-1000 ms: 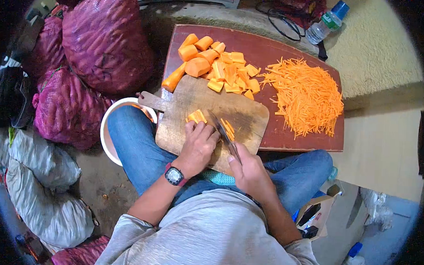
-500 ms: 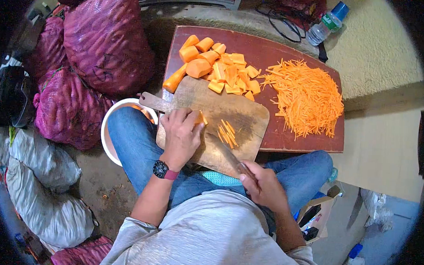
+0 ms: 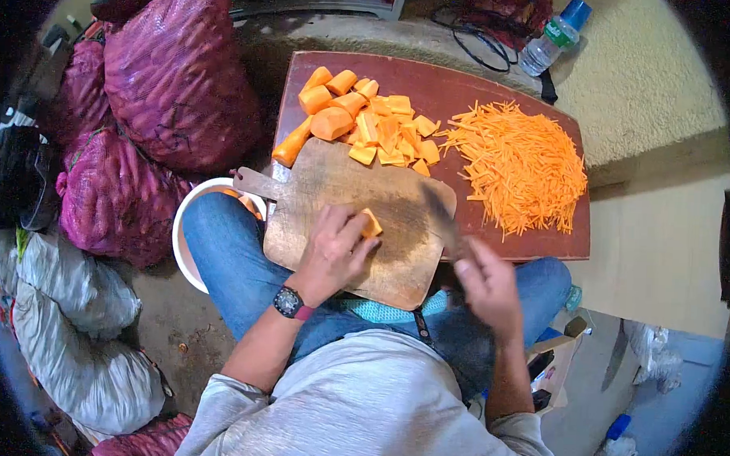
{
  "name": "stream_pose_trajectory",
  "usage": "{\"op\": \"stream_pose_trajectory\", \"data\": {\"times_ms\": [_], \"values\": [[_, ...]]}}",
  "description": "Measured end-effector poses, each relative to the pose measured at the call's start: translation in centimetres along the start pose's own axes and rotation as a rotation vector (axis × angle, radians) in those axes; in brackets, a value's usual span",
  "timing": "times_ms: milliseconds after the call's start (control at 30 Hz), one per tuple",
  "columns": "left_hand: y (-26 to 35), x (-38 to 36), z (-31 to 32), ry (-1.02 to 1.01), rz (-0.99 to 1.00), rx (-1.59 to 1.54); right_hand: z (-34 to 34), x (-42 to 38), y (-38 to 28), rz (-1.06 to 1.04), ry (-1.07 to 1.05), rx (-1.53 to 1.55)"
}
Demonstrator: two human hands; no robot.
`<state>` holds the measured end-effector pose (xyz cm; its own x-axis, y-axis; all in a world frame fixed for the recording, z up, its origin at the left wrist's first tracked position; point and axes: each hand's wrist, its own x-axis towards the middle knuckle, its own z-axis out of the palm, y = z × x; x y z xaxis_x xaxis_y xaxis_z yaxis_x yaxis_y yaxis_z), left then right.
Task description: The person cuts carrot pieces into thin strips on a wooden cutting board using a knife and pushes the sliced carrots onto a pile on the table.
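My left hand (image 3: 338, 247), with a watch at its wrist, is closed on an orange carrot piece (image 3: 371, 223), pressing it to the wooden cutting board (image 3: 318, 182). In my right hand (image 3: 487, 284) is a knife (image 3: 444, 217), blurred by motion, its blade over the board's right edge. Past the board's far edge lie cut carrot chunks (image 3: 389, 124) and thicker peeled carrots (image 3: 333, 123). A heap of carrot strips (image 3: 521, 169) rests on the right of the dark red tabletop (image 3: 453, 241).
A white bucket (image 3: 181, 236) with orange pieces stands by my left knee. Mesh sacks (image 3: 177, 77) and pale sacks (image 3: 79, 355) crowd the left side. A water bottle (image 3: 555, 38) is at the back right, and an open box (image 3: 559, 367) sits by my right knee.
The knife has lifted off the board and swung right. My left hand has shifted right with the carrot piece. The few strips on the board's middle are no longer there.
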<state>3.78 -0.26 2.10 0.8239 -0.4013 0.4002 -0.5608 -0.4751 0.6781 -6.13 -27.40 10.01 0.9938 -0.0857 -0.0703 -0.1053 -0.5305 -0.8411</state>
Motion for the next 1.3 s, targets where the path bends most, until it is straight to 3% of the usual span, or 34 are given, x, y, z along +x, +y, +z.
{"op": "stream_pose_trajectory", "data": {"times_ms": [67, 367, 433, 567, 633, 733, 933, 1133, 1300], "values": [[0.1, -0.4, 0.8, -0.036, 0.051, -0.004, 1.6, -0.8, -2.4, 0.062, -0.145, -0.044], [0.8, -0.7, 0.6, -0.182, 0.191, 0.258, 3.8, -1.8, -4.3, 0.064, -0.316, -0.178], [0.4, -1.0, 0.9, -0.208, 0.193, 0.267, 3.4, -1.8, -5.6, 0.197, -0.430, -0.260], [0.5, -0.9, 0.9, -0.257, 0.167, 0.215, 4.1, -1.4, -5.0, 0.253, -0.447, -0.256], [0.3, -1.0, 0.9, -0.263, 0.169, 0.211, 5.4, -0.6, -3.9, 0.003, -0.252, -0.210], [0.7, -0.9, 0.8, -0.255, 0.167, 0.180, 5.9, 2.0, -4.4, 0.062, -0.346, -0.229], [-0.6, -1.4, 1.0, -0.222, 0.135, 0.162, 4.9, -0.3, -5.3, 0.011, -0.264, -0.169], [0.0, -0.9, 0.3, -0.231, 0.135, 0.137, 5.6, 1.7, -5.0, 0.099, -0.370, -0.268], [-0.5, -1.0, -0.1, -0.255, 0.138, 0.139, 5.4, 0.0, -4.6, 0.023, -0.296, -0.175]]}}
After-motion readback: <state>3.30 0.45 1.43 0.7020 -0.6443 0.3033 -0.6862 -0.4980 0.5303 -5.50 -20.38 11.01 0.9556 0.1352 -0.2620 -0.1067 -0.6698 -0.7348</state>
